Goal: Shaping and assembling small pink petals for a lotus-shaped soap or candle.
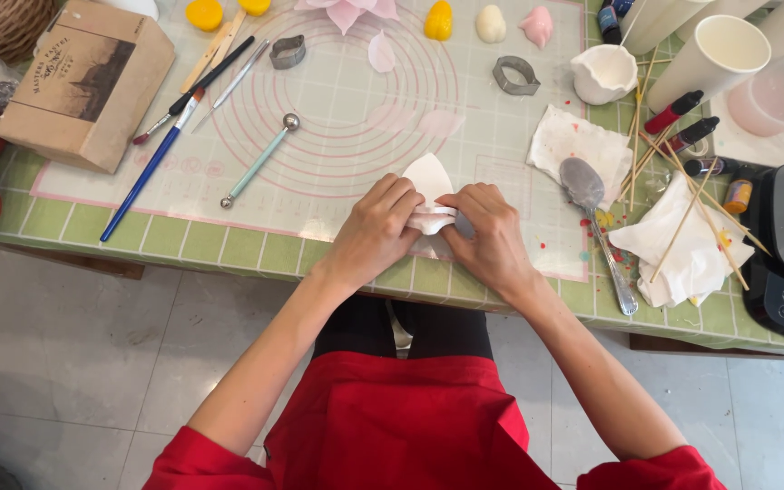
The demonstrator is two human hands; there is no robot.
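Both hands are pinching a thin white petal-shaped piece of paste (429,181) just below the middle of the frame, on the near edge of the clear silicone work mat (338,118). Its rounded tip points up-frame, long axis running top to bottom. The left hand (376,229) and right hand (492,234) cover its lower half, so the base is hidden. It looks smooth, matte and slightly curled.

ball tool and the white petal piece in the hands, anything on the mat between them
Nothing. In the head view, the mat is bare between the ball tool and the white petal piece held by the left hand and right hand.
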